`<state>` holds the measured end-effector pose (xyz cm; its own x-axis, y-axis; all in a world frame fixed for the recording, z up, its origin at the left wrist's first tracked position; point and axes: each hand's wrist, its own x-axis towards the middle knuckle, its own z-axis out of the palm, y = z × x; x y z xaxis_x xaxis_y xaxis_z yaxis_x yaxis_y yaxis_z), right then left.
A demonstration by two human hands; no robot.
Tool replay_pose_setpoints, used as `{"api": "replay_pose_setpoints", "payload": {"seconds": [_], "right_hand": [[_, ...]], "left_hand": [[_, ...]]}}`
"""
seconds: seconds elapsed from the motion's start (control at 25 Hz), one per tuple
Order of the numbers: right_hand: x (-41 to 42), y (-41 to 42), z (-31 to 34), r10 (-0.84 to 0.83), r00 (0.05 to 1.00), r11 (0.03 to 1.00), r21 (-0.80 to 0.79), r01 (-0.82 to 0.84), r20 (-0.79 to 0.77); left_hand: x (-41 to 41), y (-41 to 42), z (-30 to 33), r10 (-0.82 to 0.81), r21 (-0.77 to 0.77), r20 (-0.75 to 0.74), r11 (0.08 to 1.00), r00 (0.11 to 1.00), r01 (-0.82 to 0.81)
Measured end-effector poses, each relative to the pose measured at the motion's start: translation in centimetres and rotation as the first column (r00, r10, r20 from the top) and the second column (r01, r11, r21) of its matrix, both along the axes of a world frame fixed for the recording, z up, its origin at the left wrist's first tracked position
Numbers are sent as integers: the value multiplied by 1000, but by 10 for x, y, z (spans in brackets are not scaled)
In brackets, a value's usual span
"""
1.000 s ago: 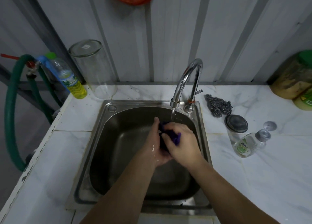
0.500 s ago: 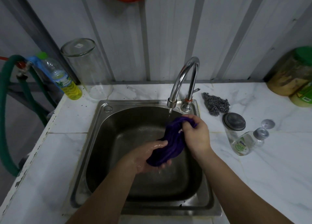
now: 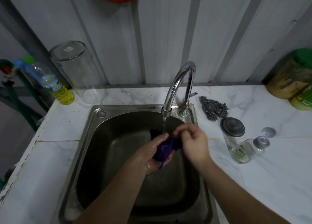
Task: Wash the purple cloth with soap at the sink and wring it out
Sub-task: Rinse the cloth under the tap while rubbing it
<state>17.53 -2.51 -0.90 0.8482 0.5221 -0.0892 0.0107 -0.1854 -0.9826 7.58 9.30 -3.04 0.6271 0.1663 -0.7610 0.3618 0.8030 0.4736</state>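
The purple cloth (image 3: 164,147) is bunched up over the steel sink (image 3: 94,132), right under the running tap (image 3: 179,86). My wet left hand (image 3: 152,154) cups the cloth from below with fingers curled round it. My right hand (image 3: 192,141) pinches the cloth's upper right edge with curled fingers. A thin stream of water falls onto the cloth between my hands. A clear soap bottle (image 3: 243,152) lies on its side on the counter to the right of the sink.
A steel scourer (image 3: 213,109) and a dark round lid (image 3: 233,127) lie right of the tap. An upturned glass jar (image 3: 79,71) and a yellow liquid bottle (image 3: 54,83) stand at the back left. Green-lidded jars (image 3: 293,76) stand at far right. A green hose (image 3: 25,95) hangs left.
The cloth was stretched out between my hands half a second ago; now it is gathered into a bunch, my hands closer together beneath the stream.
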Motion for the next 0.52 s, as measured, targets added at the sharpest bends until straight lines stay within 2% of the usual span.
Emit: {"api": "replay_pose_setpoints", "payload": {"seconds": [0.08, 0.12, 0.24, 0.36, 0.52], "right_hand": [[55, 14, -4, -210, 977, 976, -58, 208, -24], [82, 24, -2, -233, 972, 969, -89, 231, -23], [148, 53, -6, -205, 979, 951, -240, 194, -18], [173, 72, -10, -157, 987, 934, -330, 137, -35], [168, 84, -18, -166, 977, 971, -192, 139, -131]], "left_hand": [[2, -1, 4, 11, -43, -25, 999, 1000, -12], [5, -1, 6, 13, -48, -25, 999, 1000, -14], [17, -3, 15, 62, -31, -32, 998, 998, -63], [27, 0, 20, 123, -11, -68, 992, 990, -124], [33, 2, 29, 108, -1, -53, 994, 993, -108]]}}
